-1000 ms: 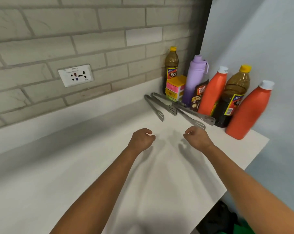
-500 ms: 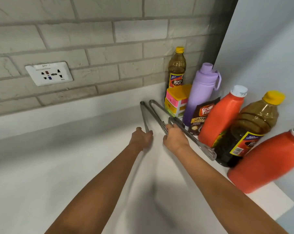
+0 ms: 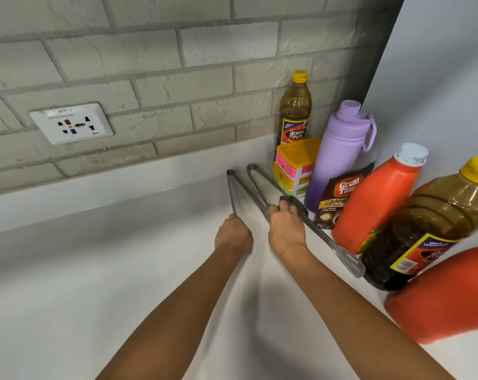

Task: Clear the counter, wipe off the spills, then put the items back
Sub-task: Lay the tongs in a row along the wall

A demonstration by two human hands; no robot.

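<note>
Clearing has barely begun, by my judgement: every item is on the white desk (image 3: 101, 283) and no cloth or spill shows, so wiping and putting back are all to come. Two pairs of slim grey steel tongs lie side by side near the middle. The left hand (image 3: 233, 234) curls its fingers round the near end of the left tongs (image 3: 233, 192); the right hand (image 3: 286, 231) curls its fingers over the right tongs (image 3: 318, 237), whose slotted tips reach toward 4 o'clock.

At 2 o'clock, packed into the corner, stand:
- a yellow-capped dark vinegar bottle (image 3: 295, 111)
- a yellow and pink stacked plastic box (image 3: 295, 163)
- a lilac flask (image 3: 339, 149)
- a brown coffee sachet (image 3: 339, 201)
- an orange white-capped bottle (image 3: 380, 198)
- a larger amber bottle (image 3: 435, 229)

A second orange bottle (image 3: 446, 292) sits at 4 o'clock.
</note>
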